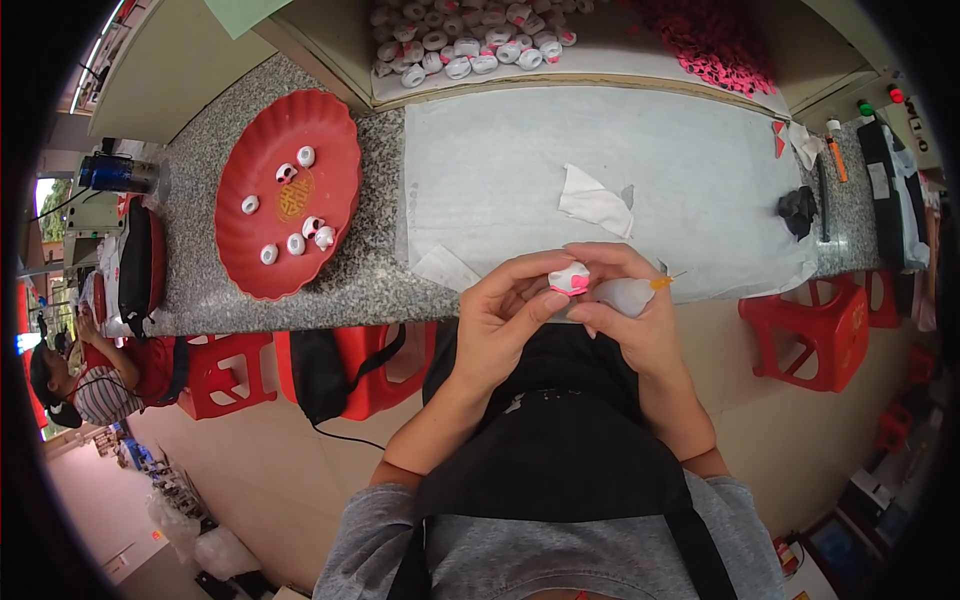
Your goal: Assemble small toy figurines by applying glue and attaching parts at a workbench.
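Close together over the front edge of the counter, both my hands are at work. Between its thumb and fingers, my left hand point(507, 318) grips a small rounded white piece with a bright pink part point(570, 279). My right hand point(637, 315) is closed around a translucent white squeeze bottle point(625, 296). An orange tip with a thin metal needle point(666, 281) points from the bottle to the right, away from the white piece. Fingers of the right hand reach behind the piece; whether they touch it I cannot tell.
A red scalloped tray point(238, 215) with several small white pieces stands left on the speckled counter point(375, 230). White paper point(490, 150) covers the middle, with a crumpled tissue point(597, 203) on it. A shelf at the back holds white pieces point(470, 45) and pink parts point(715, 45). Red stools point(815, 335) stand below.
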Available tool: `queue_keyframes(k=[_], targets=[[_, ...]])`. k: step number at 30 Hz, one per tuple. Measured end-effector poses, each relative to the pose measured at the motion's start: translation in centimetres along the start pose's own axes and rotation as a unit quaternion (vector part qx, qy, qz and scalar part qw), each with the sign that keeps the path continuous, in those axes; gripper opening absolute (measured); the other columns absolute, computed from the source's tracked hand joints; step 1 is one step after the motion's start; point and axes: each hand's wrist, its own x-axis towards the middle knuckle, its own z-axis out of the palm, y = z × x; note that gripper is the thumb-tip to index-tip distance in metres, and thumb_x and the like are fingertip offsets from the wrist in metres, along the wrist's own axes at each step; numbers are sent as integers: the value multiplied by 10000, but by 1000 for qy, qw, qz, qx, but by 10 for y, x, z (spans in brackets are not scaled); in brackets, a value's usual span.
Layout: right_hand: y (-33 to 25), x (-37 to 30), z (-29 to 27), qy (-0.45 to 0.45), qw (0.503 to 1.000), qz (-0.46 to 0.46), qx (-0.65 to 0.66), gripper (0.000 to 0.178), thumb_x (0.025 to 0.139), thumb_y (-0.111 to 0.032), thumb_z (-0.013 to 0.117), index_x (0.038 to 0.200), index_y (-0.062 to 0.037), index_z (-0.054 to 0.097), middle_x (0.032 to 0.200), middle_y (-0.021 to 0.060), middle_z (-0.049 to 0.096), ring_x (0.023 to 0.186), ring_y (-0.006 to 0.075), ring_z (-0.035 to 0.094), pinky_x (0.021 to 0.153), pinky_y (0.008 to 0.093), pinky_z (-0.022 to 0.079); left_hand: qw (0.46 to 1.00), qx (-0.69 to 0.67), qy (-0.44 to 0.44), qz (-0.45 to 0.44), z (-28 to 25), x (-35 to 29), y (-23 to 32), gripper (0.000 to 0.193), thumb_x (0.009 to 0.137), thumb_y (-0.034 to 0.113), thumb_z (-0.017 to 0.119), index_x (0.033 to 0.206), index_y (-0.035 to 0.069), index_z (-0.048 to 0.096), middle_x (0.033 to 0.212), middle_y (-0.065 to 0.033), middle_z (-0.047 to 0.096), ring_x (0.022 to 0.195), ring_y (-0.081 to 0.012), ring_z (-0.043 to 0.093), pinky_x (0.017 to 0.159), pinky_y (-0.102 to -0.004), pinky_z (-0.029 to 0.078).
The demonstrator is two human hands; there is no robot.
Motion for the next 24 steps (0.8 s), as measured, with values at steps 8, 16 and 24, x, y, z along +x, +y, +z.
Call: queue_keyframes(k=[8,16,24], targets=[[4,-4,-5,25,1000,10,16,283,638,36,596,905,16,506,770,84,538,604,84,490,438,176,366,1000,-7,-21,-19,2,-1,-1,237,754,-37,480,991,-45,476,999,-123,502,904,-165,494,784,-251,408],[6,-6,-3,28,996,3,84,218,646,2,623,848,3,540,699,59,539,544,73,468,447,173,353,996,73,-24,41,1,-1,-3,208,733,-10,516,941,-7,529,950,-109,528,890,-172,492,770,-263,392],[5,-7,0,47,991,1,122,212,643,9,621,836,1,532,713,71,538,569,80,479,424,178,361,988,145,-39,42,1,4,5,223,707,17,549,930,22,552,895,-72,552,878,-158,477,766,-257,366]])
